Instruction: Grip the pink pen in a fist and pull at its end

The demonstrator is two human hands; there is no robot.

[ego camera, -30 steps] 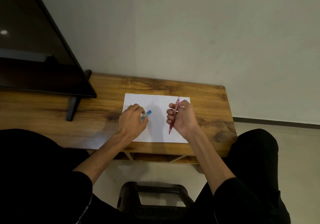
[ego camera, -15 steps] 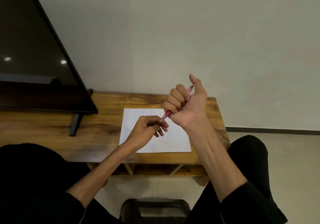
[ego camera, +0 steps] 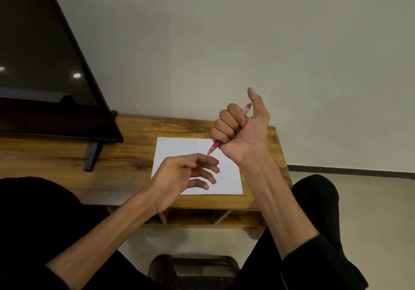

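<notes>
big black flat screen stood far left on the brown wooden table | left hand hung loose and empty, fingers just under the pen tip | white paper sheet lay flat | right hand gripped the pink plastic pen in a fist, slanting tip-down toward the left hand

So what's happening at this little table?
A person sits at a wooden table with a white sheet of paper on it. The right hand is raised above the paper, fist wrapped round a pink pen, tip pointing down toward the left hand. That hand hovers over the sheet, fingers loosely spread, holding nothing. A dark screen stands at the left.
</notes>
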